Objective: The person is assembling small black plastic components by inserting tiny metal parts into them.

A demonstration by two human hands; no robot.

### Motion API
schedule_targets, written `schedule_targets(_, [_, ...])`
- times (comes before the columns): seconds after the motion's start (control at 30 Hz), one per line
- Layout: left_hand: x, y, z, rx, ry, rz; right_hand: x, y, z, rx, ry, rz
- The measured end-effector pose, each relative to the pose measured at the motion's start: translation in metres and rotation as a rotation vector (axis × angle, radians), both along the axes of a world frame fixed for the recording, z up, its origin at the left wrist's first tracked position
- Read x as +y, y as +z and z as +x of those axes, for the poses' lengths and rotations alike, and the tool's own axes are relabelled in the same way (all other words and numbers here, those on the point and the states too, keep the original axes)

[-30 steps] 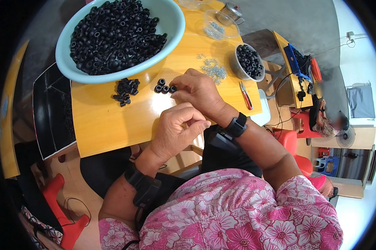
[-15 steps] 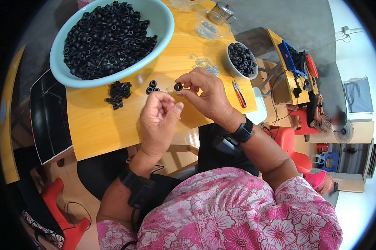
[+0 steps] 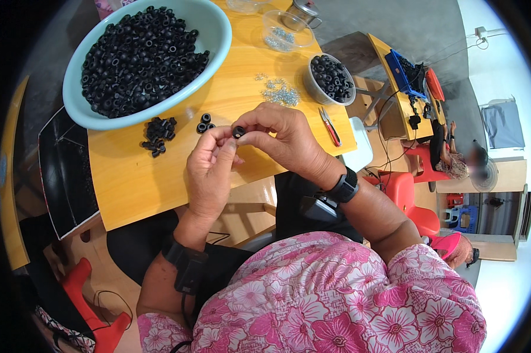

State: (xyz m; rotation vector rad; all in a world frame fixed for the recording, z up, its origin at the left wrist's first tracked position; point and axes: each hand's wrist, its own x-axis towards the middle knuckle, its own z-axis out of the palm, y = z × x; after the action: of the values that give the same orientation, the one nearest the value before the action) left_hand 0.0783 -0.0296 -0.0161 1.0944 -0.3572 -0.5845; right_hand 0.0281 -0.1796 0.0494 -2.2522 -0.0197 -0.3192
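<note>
My right hand (image 3: pixel 280 136) pinches a small black ring-shaped cap (image 3: pixel 238 131) between thumb and forefinger, above the table's near edge. Close against it, the thumb and forefinger of my left hand (image 3: pixel 209 170) are pressed together at the cap's lower side. Whatever lies between those left fingertips is too small to make out. Just beyond my left hand stand several black caps (image 3: pixel 204 122) in a small group. Farther left lies a heap of small black parts (image 3: pixel 158 135).
A large pale-blue basin (image 3: pixel 221 56) full of black pieces stands at the far left of the yellow table (image 3: pixel 142 194). Small shiny metal parts (image 3: pixel 282 94), a tub of black caps (image 3: pixel 331 79), a clear bowl (image 3: pixel 295 36) and red-handled pliers (image 3: pixel 331 127) lie farther right.
My hands have come together, and the left fingertips now meet the black cap in my right hand. The view has shifted slightly, so the table's things appear a little farther left.
</note>
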Motion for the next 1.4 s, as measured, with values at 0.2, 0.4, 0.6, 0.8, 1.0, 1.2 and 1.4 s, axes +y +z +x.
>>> schedule_targets(0.2, [-0.002, 0.0, 0.0, -0.121, 0.027, -0.096, -0.004, -0.008, -0.003, 0.27, -0.029, 0.553])
schedule_targets(0.4, [0.0, -0.01, 0.001, -0.235, 0.012, -0.018, -0.01, -0.013, -0.008, 0.461, -0.037, 0.838])
schedule_targets(0.6, [0.001, -0.004, -0.007, -0.153, -0.061, -0.116, -0.019, -0.018, -0.013, 0.461, 0.023, 0.967])
schedule_targets(0.8, [0.005, 0.005, -0.01, -0.428, -0.157, 0.033, -0.011, -0.039, 0.002, 0.278, -0.145, 0.363])
schedule_targets(1.0, [0.006, 0.007, -0.009, -0.519, -0.221, 0.057, 0.004, -0.046, 0.017, 0.116, -0.112, 0.034])
schedule_targets(1.2, [0.007, 0.006, -0.008, -0.461, -0.199, 0.027, 0.008, -0.047, 0.031, 0.159, -0.144, -0.123])
schedule_targets(1.4, [0.007, 0.003, -0.009, -0.432, -0.209, 0.007, 0.004, -0.051, 0.033, 0.099, -0.135, -0.231])
